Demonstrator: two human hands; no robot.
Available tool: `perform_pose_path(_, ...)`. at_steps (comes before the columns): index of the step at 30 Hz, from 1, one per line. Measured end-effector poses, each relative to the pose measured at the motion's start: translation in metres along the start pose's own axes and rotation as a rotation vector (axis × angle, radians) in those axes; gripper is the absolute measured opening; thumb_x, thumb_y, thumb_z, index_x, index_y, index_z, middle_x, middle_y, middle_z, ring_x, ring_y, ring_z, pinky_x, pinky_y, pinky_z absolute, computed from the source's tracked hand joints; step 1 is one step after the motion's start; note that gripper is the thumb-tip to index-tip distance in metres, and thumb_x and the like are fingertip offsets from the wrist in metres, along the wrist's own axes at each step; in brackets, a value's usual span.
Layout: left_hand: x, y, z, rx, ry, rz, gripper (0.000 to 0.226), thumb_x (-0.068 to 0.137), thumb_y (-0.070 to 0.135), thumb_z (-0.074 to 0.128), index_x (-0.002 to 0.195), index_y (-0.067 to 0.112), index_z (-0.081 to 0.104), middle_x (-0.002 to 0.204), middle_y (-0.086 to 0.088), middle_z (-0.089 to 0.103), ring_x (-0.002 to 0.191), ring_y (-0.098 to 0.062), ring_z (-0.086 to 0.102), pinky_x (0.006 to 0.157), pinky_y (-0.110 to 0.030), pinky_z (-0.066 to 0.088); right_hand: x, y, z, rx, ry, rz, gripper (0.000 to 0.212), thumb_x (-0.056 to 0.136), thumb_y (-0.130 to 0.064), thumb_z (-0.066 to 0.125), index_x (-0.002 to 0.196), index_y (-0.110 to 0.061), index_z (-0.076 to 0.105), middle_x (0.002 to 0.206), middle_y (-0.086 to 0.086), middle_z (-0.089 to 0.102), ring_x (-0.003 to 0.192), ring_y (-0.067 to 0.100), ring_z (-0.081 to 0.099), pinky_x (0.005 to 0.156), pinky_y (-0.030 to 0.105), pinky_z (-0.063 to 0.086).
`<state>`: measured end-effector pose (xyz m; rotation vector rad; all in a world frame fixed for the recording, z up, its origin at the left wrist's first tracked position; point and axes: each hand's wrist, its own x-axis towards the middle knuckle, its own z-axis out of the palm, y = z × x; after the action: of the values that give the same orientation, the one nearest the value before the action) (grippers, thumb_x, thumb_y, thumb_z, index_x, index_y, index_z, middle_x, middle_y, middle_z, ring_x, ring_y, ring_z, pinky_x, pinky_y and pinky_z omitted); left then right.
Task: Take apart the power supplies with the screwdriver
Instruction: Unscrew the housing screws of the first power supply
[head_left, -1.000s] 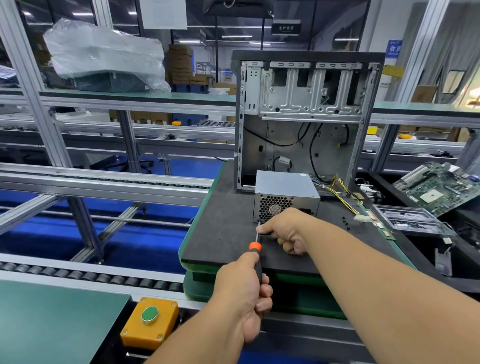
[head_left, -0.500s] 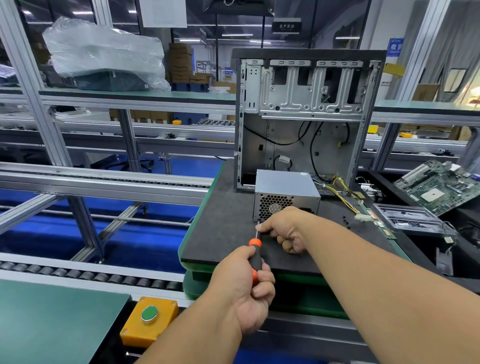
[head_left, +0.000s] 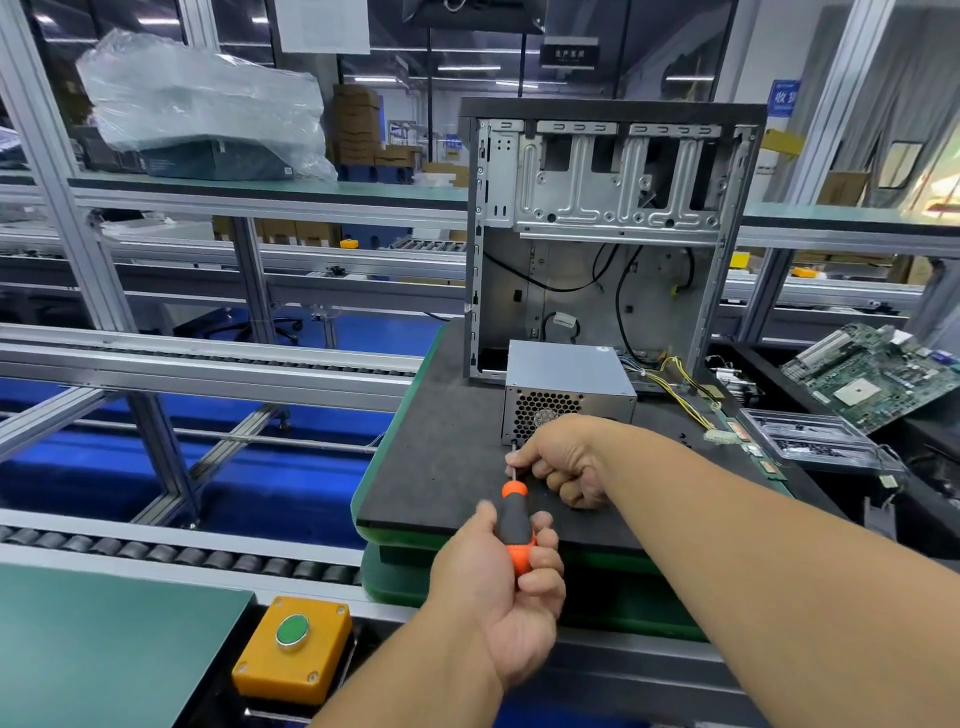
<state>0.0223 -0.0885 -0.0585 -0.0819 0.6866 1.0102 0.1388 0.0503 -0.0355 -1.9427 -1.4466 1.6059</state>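
Observation:
A grey metal power supply (head_left: 566, 371) with a honeycomb fan grille sits on a black mat (head_left: 441, 467), in front of an open computer case (head_left: 613, 234). My left hand (head_left: 509, 587) grips the orange and black handle of a screwdriver (head_left: 515, 525). Its thin shaft points up at the lower left corner of the supply's grille face. My right hand (head_left: 566, 460) is curled in front of that face, pinching the shaft near the tip and hiding the lower part of the grille.
Yellow and black cables (head_left: 680, 389) run from the supply to a white connector on the mat. A motherboard (head_left: 872, 379) and a clear tray (head_left: 815, 436) lie at the right. A yellow box with a green button (head_left: 293, 647) sits near me, beside a roller conveyor (head_left: 156, 551).
My left hand has turned on the screwdriver handle, so more of the handle now shows between its fingers. My right hand stays on the shaft by the supply's corner.

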Motion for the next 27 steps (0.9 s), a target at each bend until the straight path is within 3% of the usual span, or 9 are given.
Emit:
perform_pose_path(2, -0.004, -0.002, 0.003, 0.224, 0.089, 0.127, 0.048, 0.089, 0.053, 0.073, 0.099, 0.008, 0.063, 0.063, -0.01, 0.053, 0.038, -0.013, 0.043, 0.031, -0.016, 0.029, 0.004, 0.0, 0.002, -0.038, 0.05, 0.015, 0.037, 0.103, -0.033, 0.061, 0.069, -0.02, 0.057, 0.046, -0.008, 0.029, 0.033, 0.009, 0.017, 0.033, 0.02, 0.015)
perform_pose_path(4, -0.005, -0.006, 0.002, 0.35, 0.132, 0.217, 0.047, 0.078, 0.039, 0.088, 0.103, 0.007, 0.065, 0.066, -0.009, 0.056, 0.041, -0.013, 0.045, 0.034, -0.018, 0.032, 0.006, 0.0, 0.004, -0.064, 0.069, 0.028, 0.035, 0.102, -0.035, 0.062, 0.07, -0.022, 0.056, 0.05, -0.007, 0.029, 0.036, 0.01, 0.017, 0.034, 0.021, 0.015)
perform_pose_path(8, -0.009, 0.0, 0.005, 0.169, 0.092, 0.1, 0.029, 0.098, 0.031, 0.067, 0.104, 0.003, 0.061, 0.064, -0.012, 0.059, 0.037, -0.012, 0.046, 0.029, -0.017, 0.031, 0.007, 0.0, 0.004, -0.09, 0.076, 0.01, 0.034, 0.101, -0.041, 0.064, 0.073, -0.023, 0.056, 0.055, -0.007, 0.029, 0.041, 0.01, 0.017, 0.037, 0.02, 0.015)
perform_pose_path(10, -0.013, 0.003, 0.005, -0.014, 0.046, -0.007, 0.035, 0.102, 0.037, 0.057, 0.101, 0.002, 0.06, 0.069, -0.011, 0.061, 0.035, -0.012, 0.046, 0.026, -0.017, 0.03, 0.006, 0.0, 0.004, -0.069, 0.081, 0.022, 0.04, 0.098, -0.044, 0.068, 0.069, -0.023, 0.049, 0.053, -0.006, 0.029, 0.04, 0.01, 0.017, 0.037, 0.021, 0.013)
perform_pose_path(12, -0.015, 0.0, 0.003, -0.017, 0.04, -0.011, 0.048, 0.103, 0.046, 0.05, 0.094, 0.001, 0.064, 0.067, -0.01, 0.059, 0.036, -0.013, 0.046, 0.027, -0.017, 0.03, 0.006, -0.001, 0.004, -0.068, 0.104, 0.046, 0.048, 0.097, -0.044, 0.07, 0.064, -0.022, 0.043, 0.046, -0.006, 0.029, 0.035, 0.011, 0.018, 0.036, 0.02, 0.014)
perform_pose_path(15, -0.019, -0.008, 0.004, 0.169, 0.133, 0.076, 0.057, 0.089, 0.065, 0.066, 0.091, 0.008, 0.065, 0.063, -0.008, 0.05, 0.041, -0.013, 0.041, 0.033, -0.015, 0.029, 0.006, -0.002, 0.006, -0.123, 0.14, 0.066, 0.05, 0.097, -0.046, 0.07, 0.063, -0.022, 0.041, 0.044, -0.005, 0.03, 0.033, 0.011, 0.02, 0.035, 0.02, 0.018)
perform_pose_path(18, -0.022, -0.01, 0.005, 0.264, 0.182, 0.172, 0.04, 0.079, 0.044, 0.086, 0.092, 0.013, 0.066, 0.062, -0.005, 0.046, 0.042, -0.012, 0.039, 0.035, -0.015, 0.029, 0.005, -0.001, 0.006, -0.114, 0.139, 0.058, 0.051, 0.096, -0.047, 0.071, 0.062, -0.022, 0.041, 0.045, -0.005, 0.03, 0.035, 0.011, 0.02, 0.034, 0.021, 0.018)
perform_pose_path(23, -0.028, -0.005, 0.004, 0.0, 0.06, -0.008, 0.051, 0.103, 0.049, 0.051, 0.096, 0.0, 0.063, 0.061, -0.009, 0.056, 0.036, -0.012, 0.044, 0.029, -0.015, 0.03, 0.003, -0.002, 0.002, -0.051, 0.052, 0.013, 0.036, 0.099, -0.046, 0.066, 0.074, -0.024, 0.054, 0.052, -0.008, 0.027, 0.038, 0.01, 0.014, 0.032, 0.02, 0.014)
perform_pose_path(27, -0.03, -0.012, 0.003, 0.064, 0.05, 0.004, 0.06, 0.103, 0.057, 0.048, 0.097, 0.0, 0.064, 0.063, -0.012, 0.056, 0.039, -0.015, 0.045, 0.03, -0.017, 0.033, 0.003, -0.004, 0.001, -0.032, 0.026, 0.029, 0.03, 0.102, -0.041, 0.063, 0.079, -0.021, 0.061, 0.047, -0.009, 0.027, 0.035, 0.009, 0.015, 0.031, 0.019, 0.014)
